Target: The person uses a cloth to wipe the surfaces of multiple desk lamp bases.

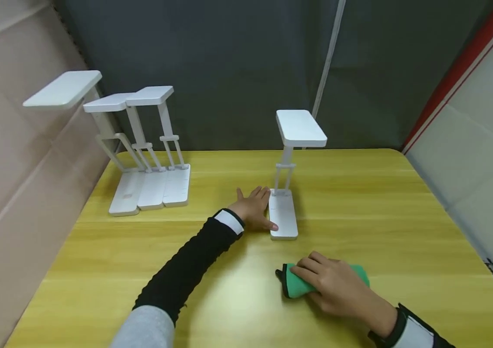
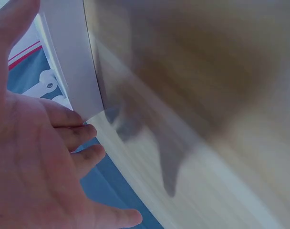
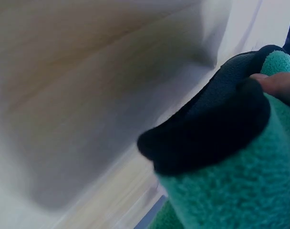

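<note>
A white folding phone stand [image 1: 300,129] stands upright right of the table's middle, its flat base on the wood. My left hand [image 1: 252,211] lies spread against the left side of that base, the thumb over its near corner. In the left wrist view the straight fingers [image 2: 83,157] reach along the white base [image 2: 71,62]. Nearer to me, my right hand [image 1: 337,287] grips a folded green cloth [image 1: 297,285] with black edging, down at the tabletop. The right wrist view shows the fuzzy green cloth [image 3: 231,191] up close, with a fingertip pressing into its fold.
Three more white stands [image 1: 148,188] stand side by side at the back left of the yellow wooden table [image 1: 220,174]. Behind the table hangs a dark grey curtain [image 1: 194,72]. Pale fabric walls [image 1: 16,145] rise on both sides.
</note>
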A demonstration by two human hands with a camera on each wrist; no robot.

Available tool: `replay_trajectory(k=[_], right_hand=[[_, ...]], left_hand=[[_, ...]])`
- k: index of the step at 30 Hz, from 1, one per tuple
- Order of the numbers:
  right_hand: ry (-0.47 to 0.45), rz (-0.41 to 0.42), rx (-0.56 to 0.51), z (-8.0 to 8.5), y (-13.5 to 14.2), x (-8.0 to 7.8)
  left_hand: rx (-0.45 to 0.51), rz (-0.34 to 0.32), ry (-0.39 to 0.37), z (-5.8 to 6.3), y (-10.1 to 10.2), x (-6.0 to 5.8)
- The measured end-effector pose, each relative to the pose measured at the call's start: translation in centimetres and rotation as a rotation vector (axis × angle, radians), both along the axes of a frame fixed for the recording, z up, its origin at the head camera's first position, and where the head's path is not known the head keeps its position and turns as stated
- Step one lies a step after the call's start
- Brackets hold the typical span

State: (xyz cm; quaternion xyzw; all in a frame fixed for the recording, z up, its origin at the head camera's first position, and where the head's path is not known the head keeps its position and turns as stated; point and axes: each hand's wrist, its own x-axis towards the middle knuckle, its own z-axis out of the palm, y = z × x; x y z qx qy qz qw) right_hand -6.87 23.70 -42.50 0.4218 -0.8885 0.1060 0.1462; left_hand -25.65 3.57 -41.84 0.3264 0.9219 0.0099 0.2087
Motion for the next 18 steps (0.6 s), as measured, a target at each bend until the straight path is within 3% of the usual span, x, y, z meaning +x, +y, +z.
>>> replay_trajectory(k=[14,18], right_hand=[[-0.030,-0.044,-0.051,-0.2,2.6,1.0],[-0.035,-0.057,-0.049,-0.1,3.5,0.9]], left_hand=[[-0.035,0.018,-0.012,-0.7,9.1,-3.8],[-0.022,0.035,-0.033,-0.2,11.6,-4.5]])
